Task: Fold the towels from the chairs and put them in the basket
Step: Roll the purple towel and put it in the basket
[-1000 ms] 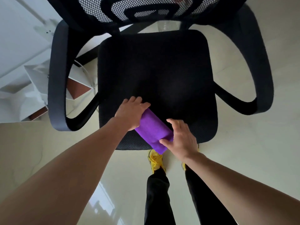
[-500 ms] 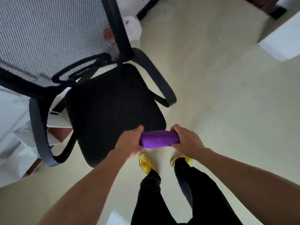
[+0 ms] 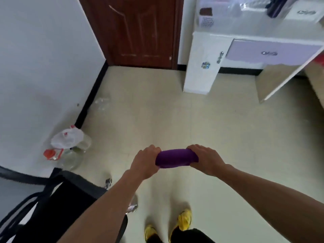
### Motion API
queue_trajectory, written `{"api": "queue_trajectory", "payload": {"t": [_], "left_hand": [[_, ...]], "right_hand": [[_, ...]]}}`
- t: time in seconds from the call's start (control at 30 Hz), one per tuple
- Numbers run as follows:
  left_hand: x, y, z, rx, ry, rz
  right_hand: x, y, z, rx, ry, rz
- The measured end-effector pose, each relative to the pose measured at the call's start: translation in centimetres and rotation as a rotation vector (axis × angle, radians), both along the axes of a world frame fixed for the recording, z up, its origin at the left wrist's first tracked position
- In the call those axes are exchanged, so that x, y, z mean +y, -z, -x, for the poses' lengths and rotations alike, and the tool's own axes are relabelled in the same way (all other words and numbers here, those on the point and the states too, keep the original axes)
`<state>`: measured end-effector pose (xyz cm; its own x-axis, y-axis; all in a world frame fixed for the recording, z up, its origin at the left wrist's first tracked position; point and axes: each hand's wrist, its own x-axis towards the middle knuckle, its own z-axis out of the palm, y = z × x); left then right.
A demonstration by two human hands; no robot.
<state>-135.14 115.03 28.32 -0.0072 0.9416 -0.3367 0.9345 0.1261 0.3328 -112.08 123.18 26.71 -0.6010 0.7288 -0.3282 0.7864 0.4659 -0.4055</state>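
A folded purple towel (image 3: 176,158) hangs in the air in front of me above the pale floor. My left hand (image 3: 144,161) grips its left end with curled fingers. At the other end, my right hand (image 3: 205,158) grips it the same way. The black chair (image 3: 57,204) stands at the lower left, its seat bare. No basket is in view.
A clear plastic jug with a red cap and a white bag (image 3: 67,146) lies by the left wall. A brown door (image 3: 136,30) is straight ahead, a white desk with a purple drawer (image 3: 249,51) at the upper right. My yellow shoes (image 3: 183,220) are below.
I lifted the folded towel off the chair seat with both hands and turned right. The chair has slid to the lower left of the view; the door and desk now show.
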Motion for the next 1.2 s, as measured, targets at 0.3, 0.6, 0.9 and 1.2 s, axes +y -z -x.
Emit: {"api": "queue_trajectory", "payload": {"t": [0.3,0.6,0.9,1.2], "left_hand": [[19.2,-5.2,-4.6,0.028,0.216,-0.111],[43.9,-8.0,-7.4,-0.03,0.391,-0.179],[63.3,-10.2,-11.7,-0.049,0.515,-0.204],[80.7,-9.4,-15.3,-0.167,0.285,-0.127]], "right_hand": [[16.2,-5.2,-6.3,0.038,0.167,-0.153],[36.4,-8.0,-9.7,0.027,0.369,-0.231],[52.5,-10.6,-14.4,0.064,0.533,-0.255],[73.6,-10.3,-18.1,0.166,0.522,-0.143]]}}
